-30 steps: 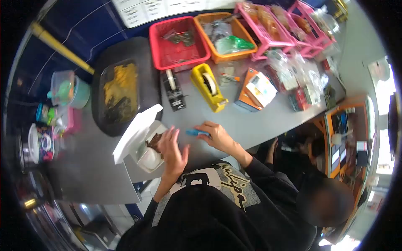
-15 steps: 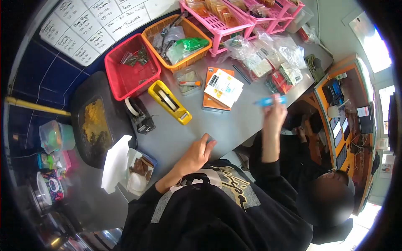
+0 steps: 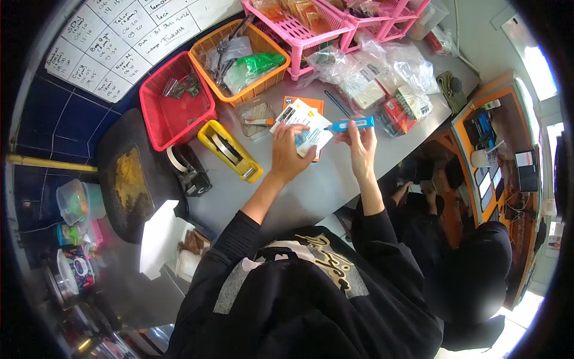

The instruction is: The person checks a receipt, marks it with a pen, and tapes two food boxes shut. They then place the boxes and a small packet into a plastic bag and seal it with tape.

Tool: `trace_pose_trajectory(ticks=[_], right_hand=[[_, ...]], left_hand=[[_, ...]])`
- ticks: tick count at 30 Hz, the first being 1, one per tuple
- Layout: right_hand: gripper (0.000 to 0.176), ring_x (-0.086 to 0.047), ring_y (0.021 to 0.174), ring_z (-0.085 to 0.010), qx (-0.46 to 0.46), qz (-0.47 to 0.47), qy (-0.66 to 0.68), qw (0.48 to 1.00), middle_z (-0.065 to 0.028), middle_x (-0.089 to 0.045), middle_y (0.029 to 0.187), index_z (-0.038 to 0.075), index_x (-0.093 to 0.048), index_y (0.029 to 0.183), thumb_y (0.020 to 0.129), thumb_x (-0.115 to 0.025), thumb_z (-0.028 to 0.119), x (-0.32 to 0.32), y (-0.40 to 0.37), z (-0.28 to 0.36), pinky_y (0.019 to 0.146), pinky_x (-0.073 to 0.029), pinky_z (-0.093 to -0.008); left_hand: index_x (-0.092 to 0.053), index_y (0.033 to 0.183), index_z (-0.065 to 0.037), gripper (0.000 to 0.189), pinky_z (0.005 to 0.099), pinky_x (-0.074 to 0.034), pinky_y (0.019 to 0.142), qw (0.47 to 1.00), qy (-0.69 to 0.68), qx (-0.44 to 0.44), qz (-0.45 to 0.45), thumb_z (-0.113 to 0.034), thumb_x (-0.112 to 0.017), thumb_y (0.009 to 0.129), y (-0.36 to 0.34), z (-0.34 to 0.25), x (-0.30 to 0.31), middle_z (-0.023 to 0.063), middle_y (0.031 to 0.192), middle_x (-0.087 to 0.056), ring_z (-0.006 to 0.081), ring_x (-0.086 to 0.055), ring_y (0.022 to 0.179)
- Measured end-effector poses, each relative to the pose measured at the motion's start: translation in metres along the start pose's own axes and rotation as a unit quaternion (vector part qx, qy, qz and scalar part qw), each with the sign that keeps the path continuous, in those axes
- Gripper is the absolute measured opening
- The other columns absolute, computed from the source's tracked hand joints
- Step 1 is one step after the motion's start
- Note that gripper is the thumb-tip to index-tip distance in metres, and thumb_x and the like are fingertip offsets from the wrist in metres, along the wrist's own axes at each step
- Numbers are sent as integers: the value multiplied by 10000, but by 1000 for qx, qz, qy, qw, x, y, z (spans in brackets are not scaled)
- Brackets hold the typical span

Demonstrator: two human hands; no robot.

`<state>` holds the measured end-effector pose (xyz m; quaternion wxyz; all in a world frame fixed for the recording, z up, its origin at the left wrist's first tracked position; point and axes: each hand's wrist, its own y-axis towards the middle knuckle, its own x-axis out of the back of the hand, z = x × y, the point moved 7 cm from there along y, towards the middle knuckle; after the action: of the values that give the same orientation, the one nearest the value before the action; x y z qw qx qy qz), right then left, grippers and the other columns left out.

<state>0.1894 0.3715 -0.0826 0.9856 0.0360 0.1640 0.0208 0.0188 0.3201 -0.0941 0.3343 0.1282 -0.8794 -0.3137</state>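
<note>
My right hand (image 3: 360, 149) pinches a chunky blue highlighter (image 3: 357, 124), its narrow end pointing left over a white printed label (image 3: 321, 141). The label rests on an orange box (image 3: 315, 106), which it partly covers. My left hand (image 3: 291, 157) lies on the label's left side with thumb and fingers spread. To the left are a clear container (image 3: 256, 112) with an orange-handled cutter on it and a yellow tape dispenser (image 3: 230, 151). A dark pen (image 3: 336, 103) lies just beyond the label.
Along the back stand a red basket (image 3: 179, 122), an orange basket (image 3: 236, 93) and a pink rack (image 3: 299, 39). Plastic-wrapped packs (image 3: 365, 87) lie at right. A black tape dispenser (image 3: 188, 173) and an open white box (image 3: 158, 242) are at left. Another person (image 3: 466, 269) sits on the right.
My left hand has moved forward from the table's front edge onto the label. The highlighter in my right hand has come left, up to the label.
</note>
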Motion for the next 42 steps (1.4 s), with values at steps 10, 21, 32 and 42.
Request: trace_pose_trajectory(ticks=[10,21,32,42], right_hand=[[168,-590,569,-74,20,67,-168,983,-63,-631,646,-36,-521,958,901,-609,97,-28,2,-25,516,-466,-228],[178,-586,581,-92,20,7,-218,976,-67,-639,715,-31,-535,995,900,-609,100,-11,13,-20,512,-463,-227],[169,-625,604,-93,18,22,-224,974,-70,-648,696,-27,-537,946,884,-629,101,-16,3,-21,522,-491,-228],[164,-598,596,-80,27,52,-195,979,-65,-648,750,-28,-529,975,897,-609,92,-19,-6,-25,518,-476,-220]], left_hand=[[-366,1005,-84,503,464,-284,983,1000,-18,2,17,-133,-715,647,1,9,10,84,1110,-578,280,-500,1012],[-415,1038,-49,498,451,-310,963,1000,-28,1,14,-154,-710,651,0,10,10,92,1107,-573,300,-500,1026],[-433,1073,-53,528,442,-318,957,999,-23,-24,15,-153,-713,637,1,4,14,92,1113,-566,300,-498,1025],[-429,1051,-49,512,444,-325,943,999,-27,-26,21,-154,-718,641,2,3,14,96,1115,-570,302,-502,1013]])
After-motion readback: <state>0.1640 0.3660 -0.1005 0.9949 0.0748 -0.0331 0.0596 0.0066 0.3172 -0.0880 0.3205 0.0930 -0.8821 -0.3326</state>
